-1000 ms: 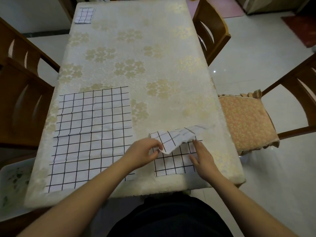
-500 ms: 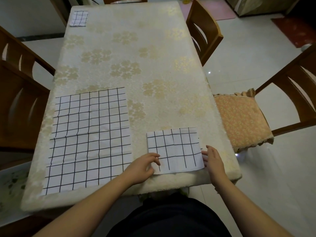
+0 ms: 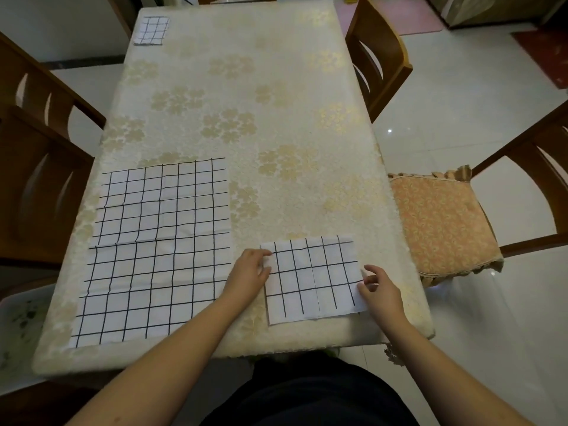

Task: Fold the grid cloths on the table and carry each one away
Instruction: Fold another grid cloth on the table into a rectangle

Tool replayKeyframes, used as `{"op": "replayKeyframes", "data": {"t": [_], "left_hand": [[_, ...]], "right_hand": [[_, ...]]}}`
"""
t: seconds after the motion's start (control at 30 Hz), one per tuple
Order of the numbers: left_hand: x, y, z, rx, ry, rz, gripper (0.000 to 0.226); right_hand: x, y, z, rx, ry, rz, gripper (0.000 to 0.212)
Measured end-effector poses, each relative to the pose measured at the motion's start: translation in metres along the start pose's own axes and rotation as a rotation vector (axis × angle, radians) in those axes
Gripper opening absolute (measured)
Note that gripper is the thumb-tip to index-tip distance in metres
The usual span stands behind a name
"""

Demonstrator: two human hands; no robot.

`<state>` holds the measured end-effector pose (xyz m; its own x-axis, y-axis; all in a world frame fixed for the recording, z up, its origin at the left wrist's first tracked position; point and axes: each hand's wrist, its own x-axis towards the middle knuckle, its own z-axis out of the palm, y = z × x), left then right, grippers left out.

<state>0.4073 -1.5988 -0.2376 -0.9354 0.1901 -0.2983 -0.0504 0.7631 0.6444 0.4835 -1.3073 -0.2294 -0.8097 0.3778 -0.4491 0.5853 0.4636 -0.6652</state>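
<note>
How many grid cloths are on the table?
3: a large cloth spread at the near left, a folded cloth between the hands, a small folded cloth at the far left corner.
</note>
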Motion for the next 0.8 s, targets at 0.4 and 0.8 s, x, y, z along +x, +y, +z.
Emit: {"op": "replayKeyframes", "data": {"t": [0.4,0.8], "left_hand": [[0.063,0.014,-0.007,0.206,-0.004,-0.226,0.034],[0.072,0.013,-0.019,0.050,-0.122,-0.198,0.011]], "right_hand": [[0.013,0.006,0.000,-0.248,-0.006,-0.170,0.048],[0.036,-0.031,0.068,-0.815,-0.205,-0.854,0.061]]}}
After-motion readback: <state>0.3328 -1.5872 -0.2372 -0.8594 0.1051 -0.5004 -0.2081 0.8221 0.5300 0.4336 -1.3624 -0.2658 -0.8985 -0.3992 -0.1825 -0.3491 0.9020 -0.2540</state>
